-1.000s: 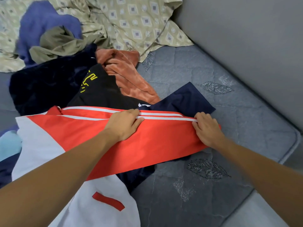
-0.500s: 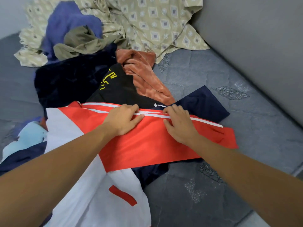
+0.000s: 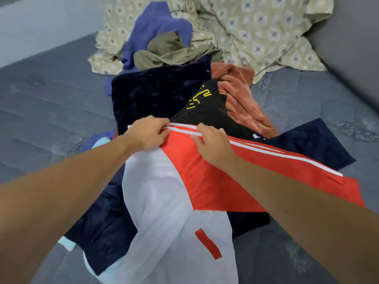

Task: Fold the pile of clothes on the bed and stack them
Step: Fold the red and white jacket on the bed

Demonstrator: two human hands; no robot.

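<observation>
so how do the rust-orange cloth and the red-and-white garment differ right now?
The rust-orange cloth lies crumpled and untouched; the red-and-white garment is spread flatter, its striped edge pinched by the left hand and right hand. One is plain, the other striped. Both lie on the clothes pile.

The patterned sheet (image 3: 256, 33) runs off the top edge. The navy garment (image 3: 313, 144) lies mostly hidden under the red jersey (image 3: 215, 177). The picture is blurred throughout.

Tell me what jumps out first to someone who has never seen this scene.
The red and white jersey spread mid-frame, with the left hand and right hand pinching its white-striped top edge. Behind it sits a jumbled clothes pile on the grey mattress, with a patterned beige sheet crumpled at the far end.
</observation>
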